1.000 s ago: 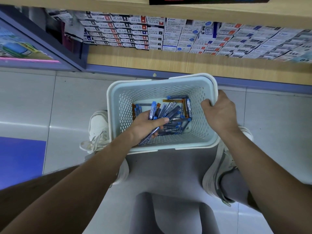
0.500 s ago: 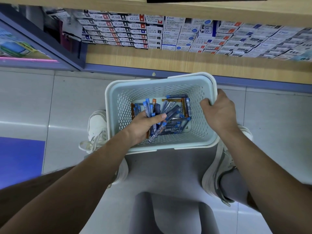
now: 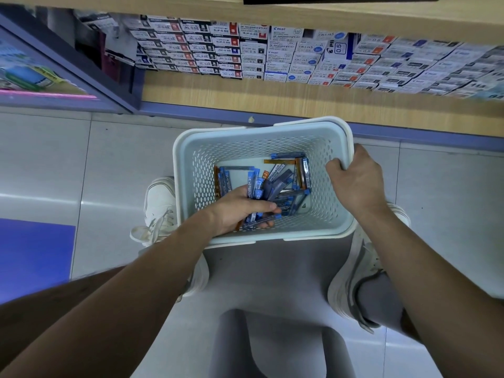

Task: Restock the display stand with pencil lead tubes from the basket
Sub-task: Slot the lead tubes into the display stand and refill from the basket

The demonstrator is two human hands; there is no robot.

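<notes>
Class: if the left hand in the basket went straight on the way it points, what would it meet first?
Probably the loose tubes lying just ahead of the left hand, which grips a bunch of tubes; beyond them, the holed wall of the basket. Depth is unclear from above.

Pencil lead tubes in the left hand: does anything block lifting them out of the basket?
Nothing visible does. The left hand holds a bunch of pencil lead tubes inside the open-topped basket; the right hand grips its right rim, clear of them. The display stand is not in view.
</notes>
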